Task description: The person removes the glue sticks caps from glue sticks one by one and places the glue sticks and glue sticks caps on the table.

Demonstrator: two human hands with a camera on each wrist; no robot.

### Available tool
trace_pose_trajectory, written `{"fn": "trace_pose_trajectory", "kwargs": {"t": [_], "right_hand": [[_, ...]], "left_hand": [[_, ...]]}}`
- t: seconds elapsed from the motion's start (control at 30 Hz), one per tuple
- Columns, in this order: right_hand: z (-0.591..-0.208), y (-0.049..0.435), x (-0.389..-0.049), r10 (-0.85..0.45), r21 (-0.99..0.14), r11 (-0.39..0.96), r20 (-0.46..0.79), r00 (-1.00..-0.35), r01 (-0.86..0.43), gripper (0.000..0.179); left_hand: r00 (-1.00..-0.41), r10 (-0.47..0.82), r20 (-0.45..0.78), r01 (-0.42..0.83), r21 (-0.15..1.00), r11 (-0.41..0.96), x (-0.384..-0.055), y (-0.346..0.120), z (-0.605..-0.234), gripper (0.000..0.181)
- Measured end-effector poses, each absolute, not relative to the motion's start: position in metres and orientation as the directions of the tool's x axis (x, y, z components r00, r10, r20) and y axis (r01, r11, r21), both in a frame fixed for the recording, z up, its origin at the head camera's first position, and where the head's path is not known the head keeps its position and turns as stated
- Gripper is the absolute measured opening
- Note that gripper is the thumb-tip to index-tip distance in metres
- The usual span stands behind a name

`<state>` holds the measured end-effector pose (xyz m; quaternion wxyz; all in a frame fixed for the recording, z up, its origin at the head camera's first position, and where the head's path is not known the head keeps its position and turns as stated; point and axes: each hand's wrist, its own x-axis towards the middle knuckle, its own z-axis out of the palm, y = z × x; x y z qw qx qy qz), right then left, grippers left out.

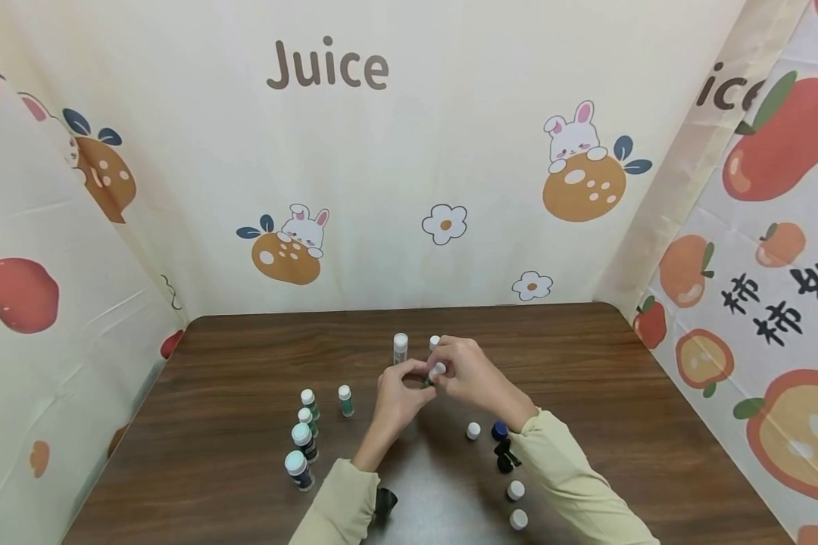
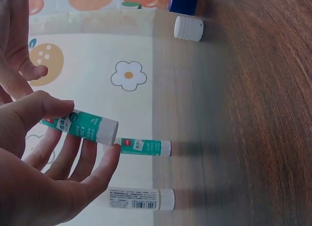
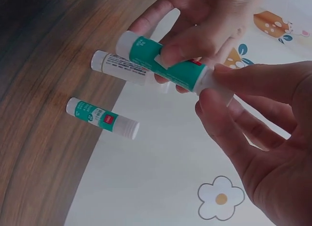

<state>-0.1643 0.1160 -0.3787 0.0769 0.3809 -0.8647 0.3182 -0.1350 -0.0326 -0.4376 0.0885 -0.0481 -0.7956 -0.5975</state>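
Observation:
My left hand [image 1: 398,397] holds a green glue stick [image 2: 87,126] by its body, between thumb and fingers. At the stick's other end, my right hand [image 1: 473,371] pinches the white cap [image 3: 217,84] with thumb and forefinger. The stick is tilted in the air above the table. Just beyond the hands stand a white glue stick [image 1: 400,345] with a printed label and barcode, and another green glue stick [image 3: 102,118] with a white cap. In the head view that green one is mostly hidden behind my right hand.
Left on the wooden table [image 1: 232,393], small green sticks [image 1: 310,403] and dark-labelled bottles [image 1: 302,441] line up; a green stick [image 1: 345,401] stands beside them. Near the right sleeve lie white caps [image 1: 473,431], a blue cap [image 1: 500,431] and black pieces [image 1: 504,458]. A dark object [image 1: 385,502] touches the left sleeve's outline.

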Motion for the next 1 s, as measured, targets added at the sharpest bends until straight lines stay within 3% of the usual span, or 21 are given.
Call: {"fn": "trace_pose_trajectory", "kwargs": {"t": [0.3,1.0], "right_hand": [[-0.368,0.119,-0.159,-0.628,-0.481,0.497,0.375,-0.681,-0.723,0.019],[-0.37,0.138,-0.161,-0.574,-0.46,0.578,0.357,-0.737,-0.674,0.021]], "left_hand": [[-0.985,-0.023,0.169,0.154,0.941,0.301,-0.13,-0.038,-0.438,0.023],[-0.986,-0.081,0.146,0.11,0.935,0.338,-0.112,-0.057,-0.429,0.025]]}}
